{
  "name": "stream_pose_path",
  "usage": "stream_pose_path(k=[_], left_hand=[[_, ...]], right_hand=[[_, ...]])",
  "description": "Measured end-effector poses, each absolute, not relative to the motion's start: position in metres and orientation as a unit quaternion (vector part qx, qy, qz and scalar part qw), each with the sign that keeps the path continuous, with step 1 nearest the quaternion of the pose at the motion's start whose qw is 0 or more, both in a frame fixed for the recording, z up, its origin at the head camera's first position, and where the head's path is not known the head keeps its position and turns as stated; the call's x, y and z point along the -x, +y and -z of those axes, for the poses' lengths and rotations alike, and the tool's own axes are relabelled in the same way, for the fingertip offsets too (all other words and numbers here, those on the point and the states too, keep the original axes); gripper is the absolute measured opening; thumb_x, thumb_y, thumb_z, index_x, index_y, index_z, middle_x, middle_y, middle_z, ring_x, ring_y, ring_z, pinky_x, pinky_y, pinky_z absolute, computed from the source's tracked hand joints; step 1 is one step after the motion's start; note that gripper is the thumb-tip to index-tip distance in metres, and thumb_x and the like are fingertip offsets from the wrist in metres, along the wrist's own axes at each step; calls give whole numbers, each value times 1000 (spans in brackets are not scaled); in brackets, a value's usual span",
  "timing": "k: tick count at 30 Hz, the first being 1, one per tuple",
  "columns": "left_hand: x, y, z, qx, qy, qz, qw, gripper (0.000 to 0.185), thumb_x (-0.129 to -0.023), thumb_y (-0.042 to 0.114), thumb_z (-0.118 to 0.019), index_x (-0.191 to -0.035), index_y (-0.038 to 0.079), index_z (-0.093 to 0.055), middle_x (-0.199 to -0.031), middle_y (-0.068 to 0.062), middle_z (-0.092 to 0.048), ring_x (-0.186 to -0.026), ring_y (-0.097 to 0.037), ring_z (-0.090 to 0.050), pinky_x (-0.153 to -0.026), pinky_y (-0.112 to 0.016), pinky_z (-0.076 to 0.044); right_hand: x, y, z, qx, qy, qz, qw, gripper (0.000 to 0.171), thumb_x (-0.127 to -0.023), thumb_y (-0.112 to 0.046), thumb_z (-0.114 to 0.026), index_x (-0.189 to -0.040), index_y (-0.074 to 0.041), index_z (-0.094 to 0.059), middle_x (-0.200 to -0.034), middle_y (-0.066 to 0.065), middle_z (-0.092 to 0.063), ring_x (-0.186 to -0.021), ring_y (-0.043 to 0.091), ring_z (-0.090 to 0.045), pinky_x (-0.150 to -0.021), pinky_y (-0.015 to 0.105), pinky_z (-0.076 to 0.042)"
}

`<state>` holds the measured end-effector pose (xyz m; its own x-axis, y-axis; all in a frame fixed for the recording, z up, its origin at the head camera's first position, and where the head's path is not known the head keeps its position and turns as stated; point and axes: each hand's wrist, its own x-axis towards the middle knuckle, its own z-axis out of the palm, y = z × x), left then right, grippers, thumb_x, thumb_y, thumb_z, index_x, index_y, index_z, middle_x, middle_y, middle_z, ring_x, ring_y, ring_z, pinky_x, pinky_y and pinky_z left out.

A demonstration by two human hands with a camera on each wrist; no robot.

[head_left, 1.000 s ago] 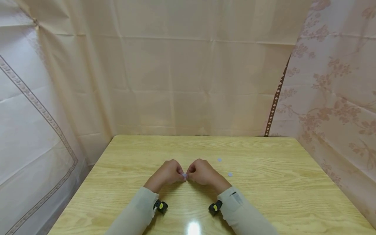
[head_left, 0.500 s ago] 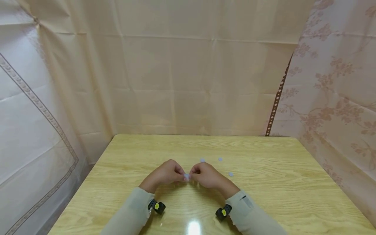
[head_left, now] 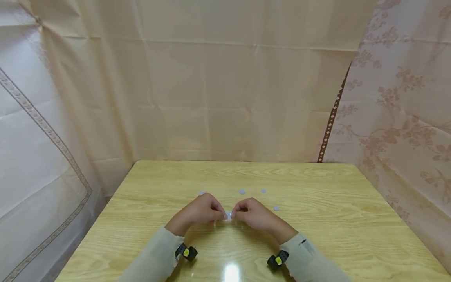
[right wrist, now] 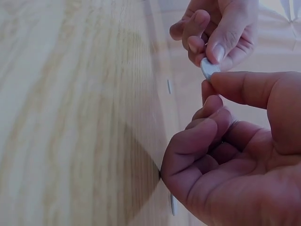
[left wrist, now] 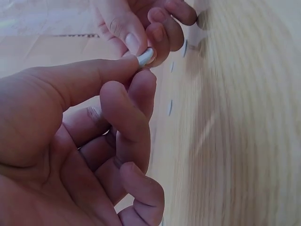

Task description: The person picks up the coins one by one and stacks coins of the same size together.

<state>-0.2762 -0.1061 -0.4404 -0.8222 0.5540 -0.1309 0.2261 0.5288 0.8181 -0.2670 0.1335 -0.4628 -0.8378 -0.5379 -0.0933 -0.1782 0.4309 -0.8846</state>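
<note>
A small white round disc [right wrist: 210,68] is held between my two hands, slightly above the table [head_left: 225,176]. The left hand [head_left: 201,209] pinches one side of it between thumb and finger. From the other side the right hand [head_left: 256,214] pinches it the same way, so the fingertips nearly meet. In the left wrist view much of the disc [left wrist: 145,57] is covered by thumbs and fingers. The other fingers of both hands curl loosely below.
Several similar discs lie flat on the wooden table: one disc [head_left: 242,192] behind the hands, another disc [head_left: 263,190] beside it, a nearer disc [head_left: 276,208] to the right. A partly hidden disc [head_left: 201,193] lies behind the left hand. Curtains [head_left: 225,98] hang behind.
Both hands have shifted slightly nearer to me, the right one also rightward, with the disc moving a little right between them. Discs on the table behind the hands have come into view.
</note>
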Motion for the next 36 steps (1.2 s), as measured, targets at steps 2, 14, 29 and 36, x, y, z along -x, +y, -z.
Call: stream_pose_path(k=[2, 14, 29, 36], left_hand=[[273, -105, 439, -232, 849, -434, 192, 16, -95, 19, -76, -87, 8, -82, -87, -6, -77, -56, -16, -60, -57, -30, -51], [259, -97, 435, -222, 854, -420, 211, 23, -96, 21, -73, -79, 8, -80, -53, 4, -54, -46, -7, -39, -46, -22, -34], [252, -97, 444, -235, 855, -403, 226, 19, -94, 20, -76, -78, 10, -80, -74, -6, -75, -52, -9, -43, -50, -26, -37], [250, -95, 447, -237, 862, -388, 225, 21, -93, 20, -77, -74, 12, -80, -68, -5, -72, -49, -9, -38, -47, -25, -32]], right_hand=[[265, 136, 462, 215, 823, 490, 191, 21, -103, -18, -58, -99, -7, -75, -70, -1, -54, -51, 9, -35, -48, 23, -34], [255, 144, 460, 236, 811, 492, 209, 20, -103, -23, -62, -99, -8, -76, -72, 0, -57, -52, 9, -37, -48, 21, -35], [247, 142, 458, 240, 836, 446, 210, 18, -100, -15, -65, -90, -14, -79, -71, 1, -65, -53, 7, -37, -50, 21, -33], [245, 142, 459, 237, 845, 429, 212, 16, -99, -16, -67, -89, -16, -80, -69, -1, -66, -53, 8, -36, -49, 21, -30]])
